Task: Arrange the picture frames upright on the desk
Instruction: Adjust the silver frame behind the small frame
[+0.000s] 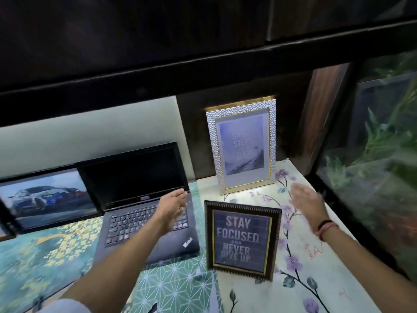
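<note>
A silver hammered picture frame with a pale blue print stands upright at the back of the desk. In front of it a dark frame reading "Stay focused and never give up" stands upright too. A third frame with a car picture leans at the far left behind the laptop. My left hand hovers open over the laptop keyboard, left of the dark frame. My right hand hovers open to the right of both frames. Neither hand touches a frame.
An open black laptop sits left of the frames on a green patterned mat. A dark shelf overhangs the desk. A glass panel with plants behind it borders the right side.
</note>
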The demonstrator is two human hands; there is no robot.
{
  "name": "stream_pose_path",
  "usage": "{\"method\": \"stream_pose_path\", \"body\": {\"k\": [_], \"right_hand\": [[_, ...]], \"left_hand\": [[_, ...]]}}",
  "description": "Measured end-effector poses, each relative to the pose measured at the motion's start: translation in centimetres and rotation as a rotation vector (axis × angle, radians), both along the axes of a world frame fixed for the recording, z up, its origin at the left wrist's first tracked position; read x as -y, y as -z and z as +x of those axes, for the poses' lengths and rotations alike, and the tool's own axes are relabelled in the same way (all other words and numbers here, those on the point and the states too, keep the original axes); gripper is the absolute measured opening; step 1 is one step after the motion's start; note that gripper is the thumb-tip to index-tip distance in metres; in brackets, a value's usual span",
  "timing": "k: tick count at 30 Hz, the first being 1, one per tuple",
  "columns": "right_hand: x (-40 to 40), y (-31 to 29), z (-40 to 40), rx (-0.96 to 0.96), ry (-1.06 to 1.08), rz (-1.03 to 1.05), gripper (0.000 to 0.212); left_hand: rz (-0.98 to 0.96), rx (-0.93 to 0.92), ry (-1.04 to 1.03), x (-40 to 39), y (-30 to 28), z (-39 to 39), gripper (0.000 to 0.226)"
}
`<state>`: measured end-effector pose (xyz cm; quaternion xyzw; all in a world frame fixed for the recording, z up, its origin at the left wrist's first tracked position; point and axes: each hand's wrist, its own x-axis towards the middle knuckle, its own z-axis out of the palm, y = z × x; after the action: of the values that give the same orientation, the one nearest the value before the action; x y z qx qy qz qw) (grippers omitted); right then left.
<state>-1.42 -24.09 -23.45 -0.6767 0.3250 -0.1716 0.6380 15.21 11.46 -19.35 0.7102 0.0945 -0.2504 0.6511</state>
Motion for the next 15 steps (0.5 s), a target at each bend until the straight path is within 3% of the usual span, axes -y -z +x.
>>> {"method": "stream_pose_path", "body": {"k": [3,9,12,15], "right_hand": [[-2.1,-8.0,1.3,0.149,0.002,0.006,0.024],[-16.1,-20.9,4.7,0.351,-0.227,-0.106,0.018],[-27.6,-20.8,6.7,0.336,-0.339,-0.076,0.018],[-39.0,-15.9,7.7,0.181,-0.419,-0.031,0.018]], "left_hand": [[-0.06,0.021,-0.012,-5.0,-0.8,-0.2,0.05],[-0.121,0.064,-0.069,-16.4,-2.9,-1.0,0.037],[-0.122,0.065,-0.091,-24.0,-3.7,-2.4,0.034],[-0.126,0.049,-0.149,-31.1,-2.8,-3.8,0.032]]}}
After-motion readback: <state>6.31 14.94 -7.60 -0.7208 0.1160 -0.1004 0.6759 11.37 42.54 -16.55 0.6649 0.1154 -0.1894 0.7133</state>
